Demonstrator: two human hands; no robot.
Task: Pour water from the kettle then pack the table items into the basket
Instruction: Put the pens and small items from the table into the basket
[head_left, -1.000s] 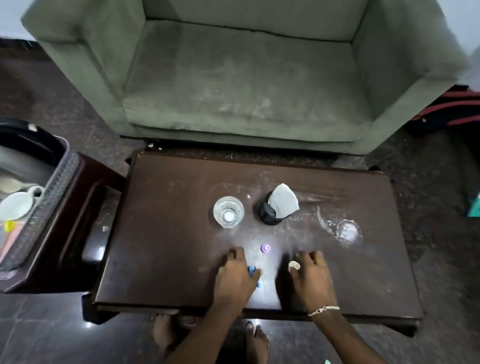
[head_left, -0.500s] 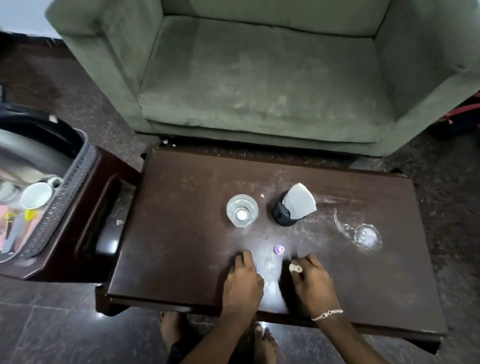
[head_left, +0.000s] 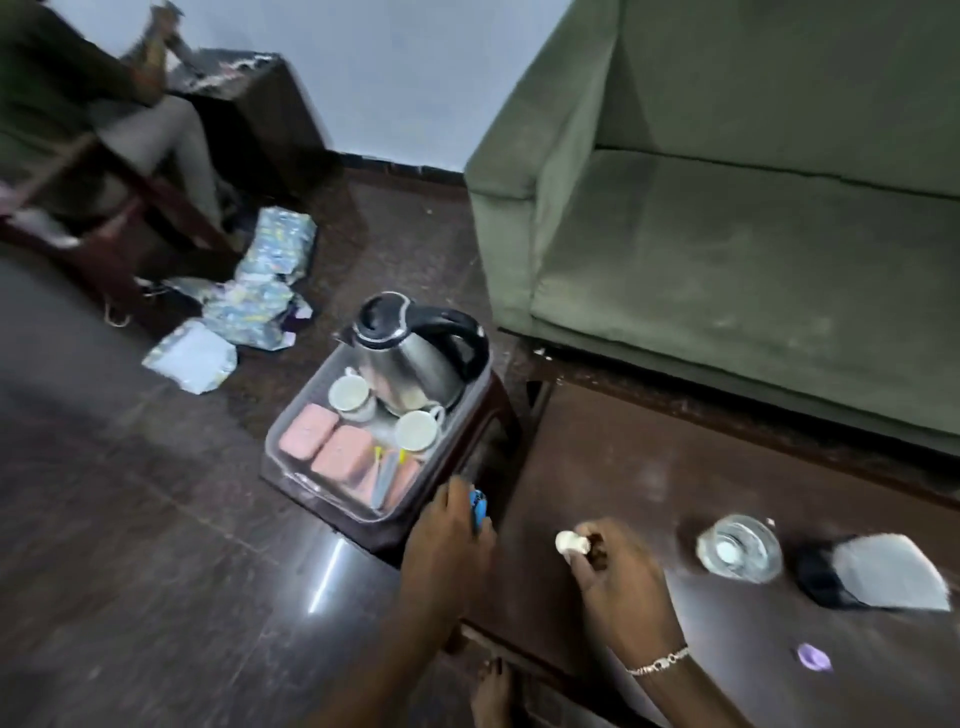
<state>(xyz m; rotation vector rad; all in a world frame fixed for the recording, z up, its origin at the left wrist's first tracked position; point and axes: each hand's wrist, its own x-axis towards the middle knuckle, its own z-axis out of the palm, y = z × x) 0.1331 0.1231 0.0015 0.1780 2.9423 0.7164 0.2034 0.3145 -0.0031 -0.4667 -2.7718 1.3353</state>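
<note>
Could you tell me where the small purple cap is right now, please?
In the head view, the purple cap lies alone on the table at lower right, nearer the person than the water glass.

Steel kettle with black lid and handle is standing upright at the far end of the clear basket, which is sitting on a low stool off the counter's left edge. Two white cups and pink blocks are lying inside. Water-filled glass is standing upright on the counter; a purple cap is lying toward the near edge.
</note>
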